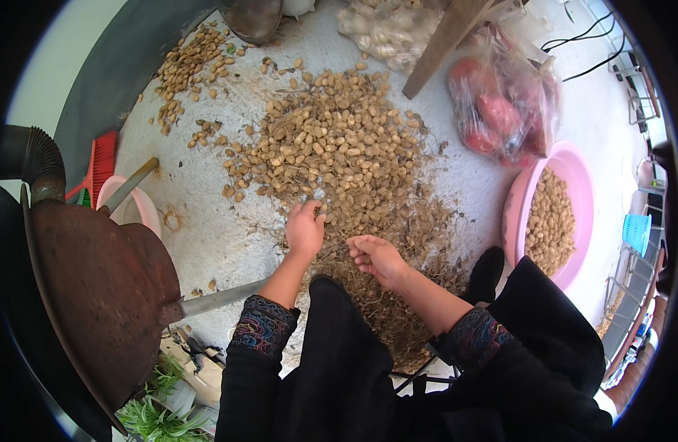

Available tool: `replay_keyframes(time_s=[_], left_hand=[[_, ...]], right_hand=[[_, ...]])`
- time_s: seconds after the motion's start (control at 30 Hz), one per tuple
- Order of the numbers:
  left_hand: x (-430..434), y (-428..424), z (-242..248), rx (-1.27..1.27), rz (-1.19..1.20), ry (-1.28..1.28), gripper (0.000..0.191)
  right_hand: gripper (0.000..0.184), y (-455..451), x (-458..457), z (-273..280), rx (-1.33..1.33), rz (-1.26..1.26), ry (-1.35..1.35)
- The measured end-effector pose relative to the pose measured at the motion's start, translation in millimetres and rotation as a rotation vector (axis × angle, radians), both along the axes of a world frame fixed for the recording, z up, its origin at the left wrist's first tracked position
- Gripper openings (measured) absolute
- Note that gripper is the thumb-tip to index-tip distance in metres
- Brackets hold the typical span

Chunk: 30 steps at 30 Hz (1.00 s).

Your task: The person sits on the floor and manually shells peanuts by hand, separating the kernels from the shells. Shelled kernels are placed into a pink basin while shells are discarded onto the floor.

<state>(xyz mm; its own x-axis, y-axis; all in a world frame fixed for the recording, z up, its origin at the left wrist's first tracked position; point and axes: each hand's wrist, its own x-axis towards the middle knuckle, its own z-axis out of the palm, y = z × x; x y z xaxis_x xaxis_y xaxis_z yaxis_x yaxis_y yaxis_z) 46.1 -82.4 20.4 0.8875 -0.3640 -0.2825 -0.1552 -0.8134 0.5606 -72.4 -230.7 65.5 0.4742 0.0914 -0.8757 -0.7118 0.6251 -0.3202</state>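
A heap of unshelled peanuts [339,143] lies on the pale concrete floor, with dry stems and roots [394,309] piled at its near side, between my feet. My left hand [306,227] is at the heap's near left edge, fingers curled at the peanuts; whether it holds one is hidden. To its right my right hand [375,257] is over the dry roots, thumb and forefinger pinched together at a thin stem or root, too small to tell clearly. The hands are apart.
A pink basin [585,221] of peanuts stands at right, below a plastic bag of red items [502,110]. A wooden leg [444,50] slants down beside a bag of pale bulbs [391,27]. At left are a rusty metal stove [101,293], a red broom [100,163] and a small pink bucket [151,212].
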Motion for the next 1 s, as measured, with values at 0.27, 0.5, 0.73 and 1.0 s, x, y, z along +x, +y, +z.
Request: replay_keyframes(time_s=[0.27,0.5,0.73,1.0], left_hand=[[-6.5,0.4,-15.6,0.006,0.040,0.049,0.023],[-1.0,-7.2,-3.3,-0.083,-0.098,-0.008,0.020],[-14.8,2.7,-0.9,-0.318,0.321,0.204,0.016],[-28.2,2.0,6.1,-0.359,0.114,0.095,0.016]], right_hand=[[0.017,-0.9,-0.4,1.6,0.002,-0.002,-0.020],[0.017,-9.6,-1.8,1.0,-0.013,0.001,0.012],[0.020,-17.4,3.9,-4.3,0.003,-0.006,0.008],[0.034,-18.9,1.3,-11.2,0.198,-0.245,0.074]])
